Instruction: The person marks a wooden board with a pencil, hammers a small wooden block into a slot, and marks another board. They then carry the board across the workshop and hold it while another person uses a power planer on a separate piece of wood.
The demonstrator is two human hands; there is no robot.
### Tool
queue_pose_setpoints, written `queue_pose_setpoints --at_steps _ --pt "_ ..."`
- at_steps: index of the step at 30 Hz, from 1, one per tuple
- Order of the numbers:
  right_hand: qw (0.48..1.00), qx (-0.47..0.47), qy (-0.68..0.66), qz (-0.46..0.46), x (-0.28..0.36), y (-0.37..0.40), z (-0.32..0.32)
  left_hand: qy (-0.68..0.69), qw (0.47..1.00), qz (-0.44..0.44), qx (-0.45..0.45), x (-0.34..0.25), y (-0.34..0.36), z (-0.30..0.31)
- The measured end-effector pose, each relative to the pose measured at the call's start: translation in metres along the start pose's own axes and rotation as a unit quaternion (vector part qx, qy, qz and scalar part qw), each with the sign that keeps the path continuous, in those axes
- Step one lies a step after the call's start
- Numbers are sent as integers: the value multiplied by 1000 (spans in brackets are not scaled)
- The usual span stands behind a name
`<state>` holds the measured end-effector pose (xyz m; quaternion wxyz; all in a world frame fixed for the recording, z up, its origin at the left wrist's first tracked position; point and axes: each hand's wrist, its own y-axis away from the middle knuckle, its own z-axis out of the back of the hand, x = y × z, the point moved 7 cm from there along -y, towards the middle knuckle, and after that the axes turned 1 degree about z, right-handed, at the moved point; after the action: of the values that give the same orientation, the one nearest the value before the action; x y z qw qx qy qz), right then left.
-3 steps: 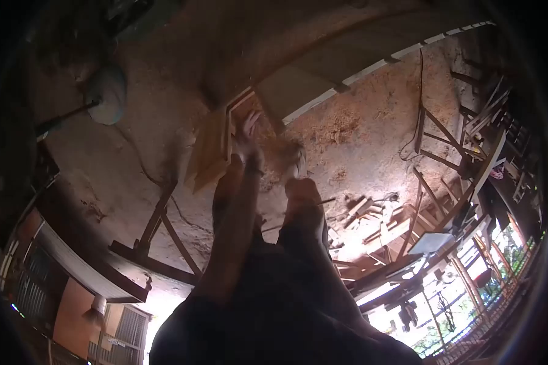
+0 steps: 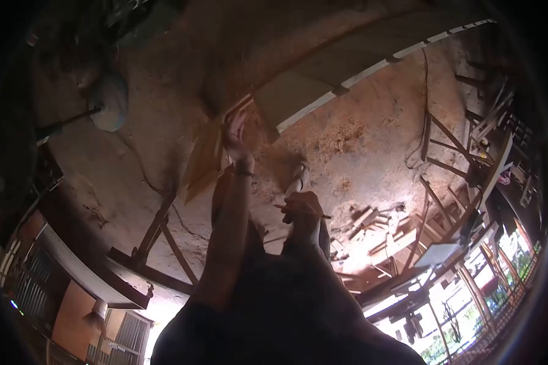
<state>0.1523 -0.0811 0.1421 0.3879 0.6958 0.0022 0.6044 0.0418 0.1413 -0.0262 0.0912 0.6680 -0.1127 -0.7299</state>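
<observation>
While the left hand (image 2: 240,145) is at the wooden panel (image 2: 204,157), fingers extended | right hand (image 2: 302,207) grips thin stick (image 2: 326,216), fingers curled

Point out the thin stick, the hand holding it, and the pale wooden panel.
Thin stick (image 2: 324,215): head view, its right-hand end.
Right hand (image 2: 303,204): head view, middle of the hand.
Pale wooden panel (image 2: 203,155): head view, its broad face.

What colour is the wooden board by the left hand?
The wooden board is yellowish brown; it shows in the head view, the only one.
</observation>
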Motion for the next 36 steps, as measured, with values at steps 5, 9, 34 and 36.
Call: queue_pose_setpoints --at_steps 5,9,34,36 --pt "979 -76 -166 90 -75 -20 78 403 908 93 65 -17 19 -75" --pt "959 -123 -207 151 -92 -81 115 333 927 -46 168 -21 6 -69" --pt "670 -26 46 741 -71 -135 -26 200 951 -112 206 34 15 -71" --pt "659 -43 62 748 -71 -137 -29 171 953 -130 215 43 4 -73"
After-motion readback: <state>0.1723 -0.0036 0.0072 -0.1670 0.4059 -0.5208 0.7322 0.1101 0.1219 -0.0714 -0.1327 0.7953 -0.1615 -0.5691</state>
